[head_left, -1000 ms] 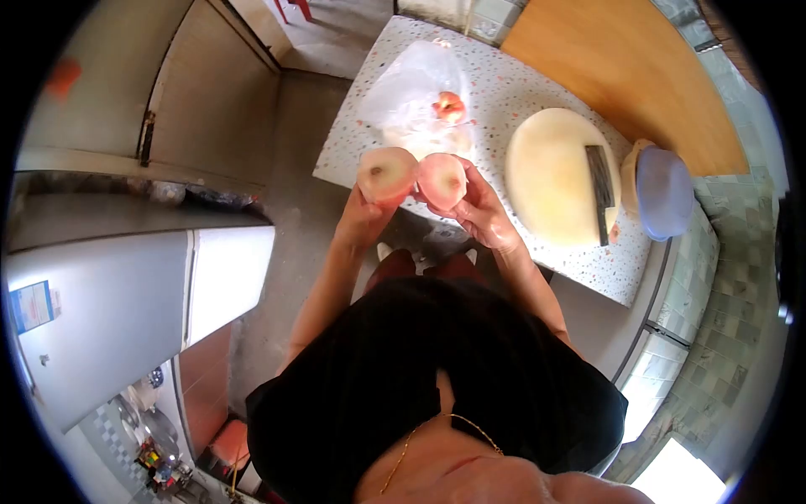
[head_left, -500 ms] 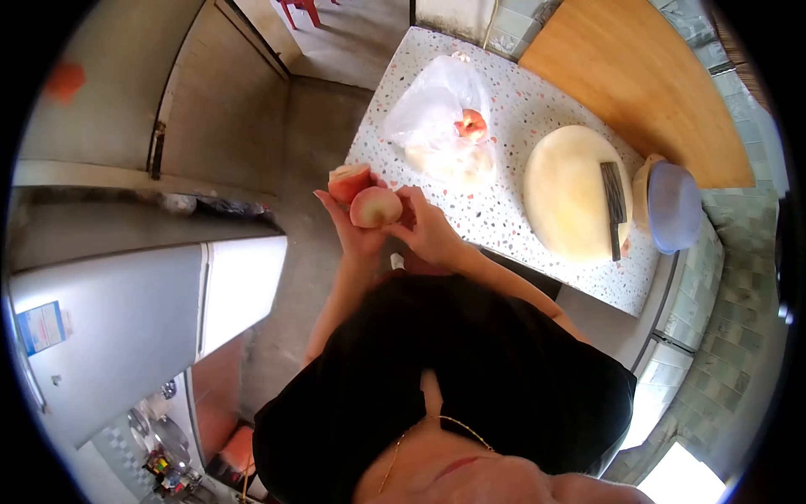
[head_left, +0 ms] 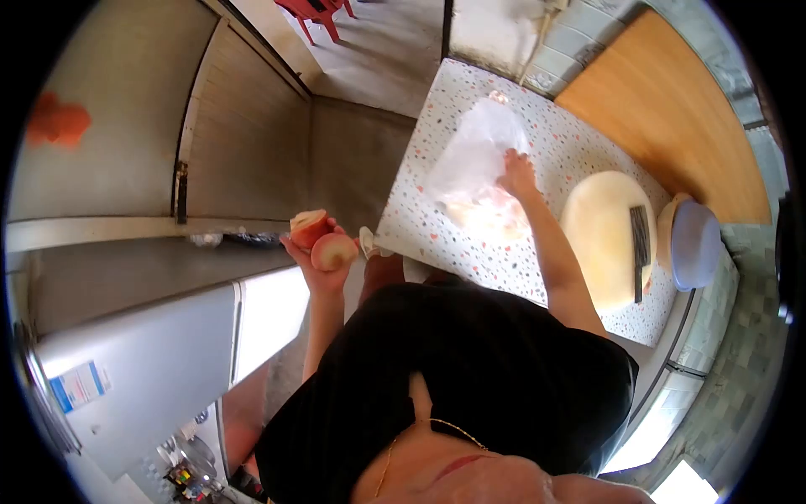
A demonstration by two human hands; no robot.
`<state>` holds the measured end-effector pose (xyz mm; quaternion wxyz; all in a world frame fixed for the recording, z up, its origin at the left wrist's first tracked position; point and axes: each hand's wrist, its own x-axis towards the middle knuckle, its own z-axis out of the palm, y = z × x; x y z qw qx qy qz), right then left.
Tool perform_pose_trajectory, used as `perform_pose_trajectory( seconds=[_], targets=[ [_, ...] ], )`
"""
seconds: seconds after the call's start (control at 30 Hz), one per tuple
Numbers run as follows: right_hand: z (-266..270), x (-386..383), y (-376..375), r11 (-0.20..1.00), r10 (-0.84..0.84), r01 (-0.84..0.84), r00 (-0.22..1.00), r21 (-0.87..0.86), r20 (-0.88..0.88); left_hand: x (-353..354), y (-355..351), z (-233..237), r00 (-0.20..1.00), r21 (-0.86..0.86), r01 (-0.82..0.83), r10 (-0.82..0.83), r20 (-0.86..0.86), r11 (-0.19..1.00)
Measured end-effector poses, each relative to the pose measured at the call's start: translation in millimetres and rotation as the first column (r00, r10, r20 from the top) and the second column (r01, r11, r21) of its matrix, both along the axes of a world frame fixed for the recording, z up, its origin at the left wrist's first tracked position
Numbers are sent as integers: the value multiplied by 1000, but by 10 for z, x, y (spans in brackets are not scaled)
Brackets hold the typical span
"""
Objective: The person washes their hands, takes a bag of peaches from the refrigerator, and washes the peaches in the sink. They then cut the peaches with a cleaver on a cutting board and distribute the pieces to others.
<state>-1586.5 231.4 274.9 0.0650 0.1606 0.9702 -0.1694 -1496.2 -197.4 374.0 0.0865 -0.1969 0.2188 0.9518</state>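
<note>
My left hand [head_left: 321, 259] is closed around two peaches, held above the floor left of the counter. The nearer one is a round pale pink peach [head_left: 333, 251]. Behind it is a redder peach [head_left: 309, 228] with a pale, flat, cut-looking top. My right hand [head_left: 518, 174] reaches over the counter onto a clear plastic bag [head_left: 478, 151], with its fingers bent down at the bag's right side. Whatever lies beneath those fingers is hidden. Pale contents in the bag's lower part are washed out by glare.
On the speckled counter [head_left: 420, 244], a round cutting board [head_left: 598, 239] carries a dark cleaver [head_left: 640, 244]. A purple basin [head_left: 695, 244] stands right of it. A wooden panel [head_left: 672, 118] leans against the tiled wall. A white fridge [head_left: 151, 336] is at left.
My right hand has left the peaches and moved to the bag, covering the spot where a red peach showed. My left hand, now holding both peaches alone, has shifted left and down.
</note>
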Motion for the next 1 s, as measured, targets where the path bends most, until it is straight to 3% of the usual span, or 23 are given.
perform_pose_trajectory(
  seconds=[0.07,0.13,0.17,0.2,0.27,0.33,0.4,0.43,0.47,0.53,0.57,0.63,0.77,0.8,0.87,0.97,1.0],
  targets=[
    [-328,-75,282,997,77,-79,995,-26,-67,-216,-270,-82,1000,-19,6,-6,-4,1000],
    [-523,-188,590,927,-103,46,985,-371,-135,-492,-549,-154,1000,-24,17,-17,21,1000],
    [-576,-129,753,907,-211,141,968,-398,-139,-655,-703,-191,998,-23,56,-55,32,998],
    [-155,-51,608,794,-303,157,940,-587,-158,-822,-875,-231,993,2,111,-111,37,994],
    [2,67,764,626,-525,325,848,-709,-75,-1247,-1189,-310,974,1,223,-222,42,975],
    [477,174,496,686,-683,482,684,-545,-255,-1670,-1387,-183,956,-21,290,-289,45,957],
    [999,219,264,799,-581,598,738,-69,-344,-2121,-1612,-103,933,-78,361,-361,12,929],
    [1399,146,-21,768,-587,635,750,82,-305,-2326,-1665,-87,928,-73,372,-372,13,925],
    [1455,178,-20,785,-561,616,751,63,-349,-2548,-1710,-66,920,-109,389,-393,-15,915],
    [1491,184,-51,670,-736,558,589,-490,-335,-2975,-1776,-58,912,-154,399,-409,-41,904],
    [1689,94,-239,625,-757,544,598,-560,-263,-3180,-1765,-104,914,-156,389,-402,-55,908],
    [1625,66,-308,440,-812,425,565,-791,-148,-3563,-1678,-240,854,45,500,-484,-189,865],
    [1267,-258,-736,122,-869,177,495,-977,-19,-4183,-1245,-297,798,138,601,-580,-165,788],
    [1184,-462,-918,58,-842,159,538,-986,37,-4326,-1111,-262,793,134,607,-587,-160,783],
    [1089,-1061,-1338,-32,-772,140,625,-990,114,-4650,-808,-153,705,340,704,-670,-232,623],
    [901,-2328,-1806,-111,-597,71,793,-991,124,-5135,-577,26,620,373,755,-772,-139,539],
    [894,-2813,-1954,-124,-543,77,829,-989,133,-5354,-549,-15,601,287,789,-779,-179,543]
  ],
)
